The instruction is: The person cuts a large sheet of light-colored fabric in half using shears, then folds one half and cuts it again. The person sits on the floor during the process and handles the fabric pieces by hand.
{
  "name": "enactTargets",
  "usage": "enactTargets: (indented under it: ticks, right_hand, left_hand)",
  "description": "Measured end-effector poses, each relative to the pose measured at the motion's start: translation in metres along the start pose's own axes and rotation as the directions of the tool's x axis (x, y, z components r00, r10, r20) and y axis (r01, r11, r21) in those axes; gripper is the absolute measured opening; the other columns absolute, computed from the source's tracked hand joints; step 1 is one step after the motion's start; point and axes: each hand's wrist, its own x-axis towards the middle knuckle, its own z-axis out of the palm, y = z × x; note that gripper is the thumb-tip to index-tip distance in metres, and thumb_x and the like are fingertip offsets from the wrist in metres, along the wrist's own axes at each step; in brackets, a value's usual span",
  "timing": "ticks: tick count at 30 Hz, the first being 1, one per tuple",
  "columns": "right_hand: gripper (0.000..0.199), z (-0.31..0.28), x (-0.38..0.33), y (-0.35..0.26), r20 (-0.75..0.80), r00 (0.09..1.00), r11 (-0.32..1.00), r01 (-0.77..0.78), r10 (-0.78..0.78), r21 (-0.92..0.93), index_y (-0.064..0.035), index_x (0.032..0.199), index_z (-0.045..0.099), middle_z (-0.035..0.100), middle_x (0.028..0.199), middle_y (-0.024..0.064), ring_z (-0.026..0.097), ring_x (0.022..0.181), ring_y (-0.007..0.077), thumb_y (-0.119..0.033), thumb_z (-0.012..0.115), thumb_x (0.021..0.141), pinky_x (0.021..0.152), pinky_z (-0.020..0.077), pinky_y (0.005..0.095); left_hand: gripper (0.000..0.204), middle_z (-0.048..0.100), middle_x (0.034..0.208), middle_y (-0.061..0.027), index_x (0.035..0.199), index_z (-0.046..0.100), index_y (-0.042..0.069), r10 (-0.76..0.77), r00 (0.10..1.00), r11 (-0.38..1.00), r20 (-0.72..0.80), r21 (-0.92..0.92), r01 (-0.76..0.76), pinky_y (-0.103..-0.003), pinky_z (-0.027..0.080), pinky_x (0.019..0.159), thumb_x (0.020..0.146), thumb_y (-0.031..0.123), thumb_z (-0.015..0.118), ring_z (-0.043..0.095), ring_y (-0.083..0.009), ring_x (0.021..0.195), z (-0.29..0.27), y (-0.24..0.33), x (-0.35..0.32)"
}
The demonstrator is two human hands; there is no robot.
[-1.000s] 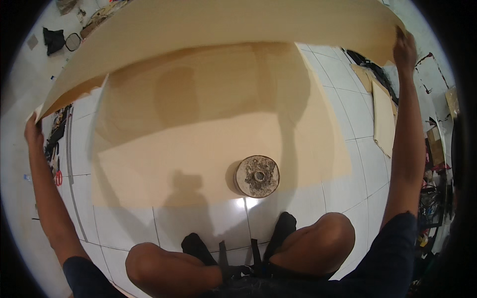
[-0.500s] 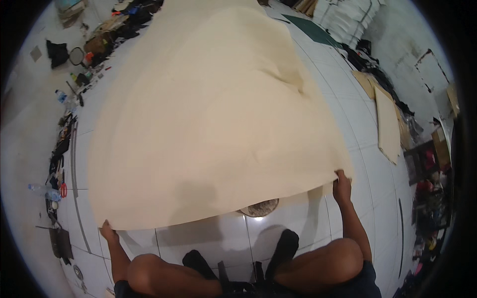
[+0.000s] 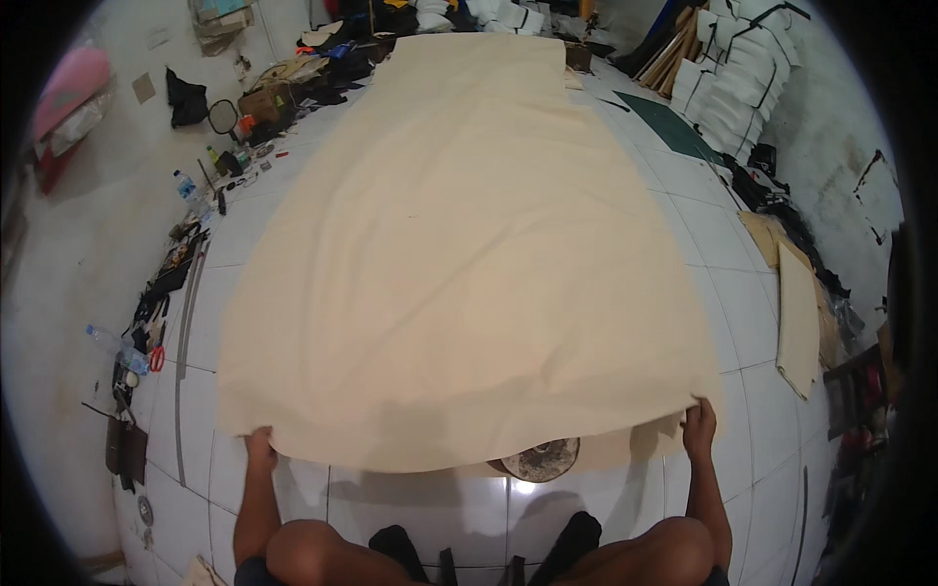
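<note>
A: Start at the left. How is the left hand (image 3: 260, 447) set?

B: It sits at about seven o'clock in the view, forearm running straight up from the knee. The fingers are closed on the near left corner of the beige sheet (image 3: 469, 244); the fingertips go under the edge, so how they curl cannot be told.

A: And the sheet itself?

B: It lies spread over the white tiled floor (image 3: 410, 508), stretching from the hands up to twelve o'clock. The near edge sags in a curve between the two hands and stands a little off the tiles, throwing a shadow.

A: Anything under it?

B: A round metal object (image 3: 543, 461) at six o'clock, only its lower half showing; the rest is covered by the sheet's edge, and I can't make out what it is.

A: The right hand (image 3: 700, 430)?

B: At about five o'clock, arm straight, fingers pinching the near right corner from above. The thumb is hidden.

A: Further right?

B: A tan board (image 3: 799, 317) lies on the tiles at three o'clock, apart from the sheet. Beyond it the clutter along the wall is too dark to read. The person's knees and dark-socked feet are cut off by the lower rim.
</note>
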Motion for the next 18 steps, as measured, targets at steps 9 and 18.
enactTargets:
  ticks: [9,18]
  right_hand:
    - [0.040,0.005,0.219,-0.197,-0.082,0.708,0.551,0.466,-0.701,-0.693,-0.0029,0.112,0.062,0.065,0.106,0.0231,0.061,0.101,0.0422,-0.037,0.050,0.095,0.086,0.0479,0.0493]
    - [0.032,-0.076,0.151,-0.235,-0.211,0.529,0.512,0.526,-0.822,-0.679,-0.0080,0.124,0.060,0.066,0.111,0.0189,0.062,0.104,0.0372,-0.024,0.054,0.097,0.090,0.0477,0.0426]
  left_hand:
    - [0.028,0.059,0.105,-0.0159,0.110,0.053,-0.005,0.185,0.950,0.982,0.251,-0.091,-0.167,-0.041,0.049,0.093,0.085,0.006,0.053,0.060,-0.0287,0.100,0.096,0.206,0.226]
    - [0.041,0.057,0.125,-0.0176,0.130,0.046,-0.007,0.367,0.915,0.927,0.168,-0.144,-0.346,-0.042,0.048,0.100,0.093,0.009,0.054,0.058,-0.0294,0.113,0.092,0.258,0.114]
